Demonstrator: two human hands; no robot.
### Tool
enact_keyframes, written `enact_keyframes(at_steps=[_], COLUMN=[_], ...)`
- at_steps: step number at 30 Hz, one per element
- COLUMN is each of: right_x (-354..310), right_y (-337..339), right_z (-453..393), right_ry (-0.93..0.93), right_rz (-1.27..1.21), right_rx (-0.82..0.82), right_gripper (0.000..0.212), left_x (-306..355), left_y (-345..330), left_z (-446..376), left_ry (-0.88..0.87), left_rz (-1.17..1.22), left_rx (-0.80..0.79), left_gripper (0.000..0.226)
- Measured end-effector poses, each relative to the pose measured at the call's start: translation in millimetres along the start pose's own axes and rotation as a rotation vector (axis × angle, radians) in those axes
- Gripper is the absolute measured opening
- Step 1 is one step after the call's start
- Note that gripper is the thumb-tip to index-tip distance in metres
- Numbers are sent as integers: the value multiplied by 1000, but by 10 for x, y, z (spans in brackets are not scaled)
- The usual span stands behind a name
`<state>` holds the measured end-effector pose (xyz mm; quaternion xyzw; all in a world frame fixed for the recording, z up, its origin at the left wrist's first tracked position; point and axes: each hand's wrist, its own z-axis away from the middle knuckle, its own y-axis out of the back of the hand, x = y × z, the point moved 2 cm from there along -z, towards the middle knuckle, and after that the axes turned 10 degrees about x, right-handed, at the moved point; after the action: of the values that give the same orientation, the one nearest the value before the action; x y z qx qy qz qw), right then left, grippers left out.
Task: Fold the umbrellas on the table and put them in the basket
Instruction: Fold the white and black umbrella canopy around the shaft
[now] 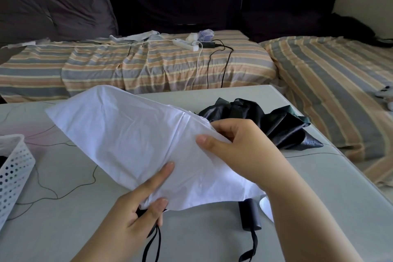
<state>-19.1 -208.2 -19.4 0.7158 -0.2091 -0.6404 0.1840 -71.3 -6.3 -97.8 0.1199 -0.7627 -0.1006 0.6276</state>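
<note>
A white umbrella (131, 134) is held over the middle of the grey table (212, 238), its canopy loose and spread to the upper left. My left hand (140, 204) grips its dark handle from below, forefinger stretched along the fabric. My right hand (238, 147) pinches a fold of the white canopy on its right side. A black umbrella (274, 123) lies crumpled on the table behind my right hand. The handle of another umbrella (249, 215), with a black strap, lies near the table's front. The white perforated basket (14, 168) stands at the left edge, with something dark inside.
A thin dark cord (63, 191) snakes across the table's left half. Behind the table is a low sofa with a striped cover (148, 66) and dark cushions. A white power strip (187, 44) with cables lies on the sofa.
</note>
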Motion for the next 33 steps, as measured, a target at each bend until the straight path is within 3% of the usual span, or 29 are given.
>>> enact_keyframes(at_steps=[6,11,14,19,23,26,29,33], right_x=[-117,-145,-169,-244,-65,-15,29,120], right_y=[-26,-44,-21,-31,139,107,146,248], right_z=[103,171,211,232,18,-60,-72,-57], right_ry=[63,81,51,308,213,296,259,198], right_rz=[-45,66,125,56,-97,5,-4,-58], right_rx=[129,245,352,186,228,77,2,-197], right_gripper=[10,20,35,40,19,30,19,26], left_x=[27,46,46,72,68,66,111,144], left_y=[-13,-32,-45,-31,-31,-54,-62,-33], left_z=[7,31,42,46,78,89,88,106], left_ry=[-2,-23,-50,-19,-15,-3,6,45], left_rz=[-76,-103,-134,-119,-78,-66,-14,18], left_rx=[-33,95,148,99,57,12,7,19], left_gripper=[73,61,79,85,83,80,64,84])
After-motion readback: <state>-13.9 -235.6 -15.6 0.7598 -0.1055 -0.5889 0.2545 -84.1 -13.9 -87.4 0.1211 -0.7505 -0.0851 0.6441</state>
